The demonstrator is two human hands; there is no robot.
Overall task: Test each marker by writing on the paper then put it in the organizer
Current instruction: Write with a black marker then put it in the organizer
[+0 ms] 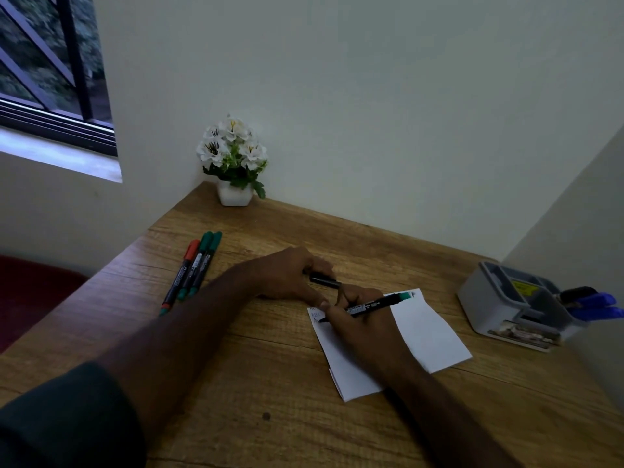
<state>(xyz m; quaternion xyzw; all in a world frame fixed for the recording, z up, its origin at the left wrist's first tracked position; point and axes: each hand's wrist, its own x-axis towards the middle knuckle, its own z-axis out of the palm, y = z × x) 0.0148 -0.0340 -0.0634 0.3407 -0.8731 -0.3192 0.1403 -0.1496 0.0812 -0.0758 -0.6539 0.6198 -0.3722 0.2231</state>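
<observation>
Right hand [363, 319] curled round a black marker [374, 305] with a green end, tip down on the upper left corner of the white paper [429, 332], green end pointing right and away. Left hand [287, 276] just beside it, fingers closed on a black cap [324, 279], thumb resting at the paper's top left edge. Hands close together, nearly touching. Faint blue lettering just visible at the paper's corner beside the marker tip, too small to read. Paper lying flat on the wooden table [236, 383], folded, lower edge showing a second layer.

Three more markers [192, 268] side by side on the table's left part, well apart from the paper: one with a red cap, two with green caps, caps pointing away. Grey organizer [499, 302] at the table's right edge near the wall, well apart from the paper, with several compartments; blue-capped markers [597, 305] leaning out of its right compartment, a yellow label inside another. Small white pot of white flowers [234, 160] in the far corner against the wall. Window [50, 69] with dark bars at upper left. Dark sleeve [60, 423] on the left arm at lower left.
</observation>
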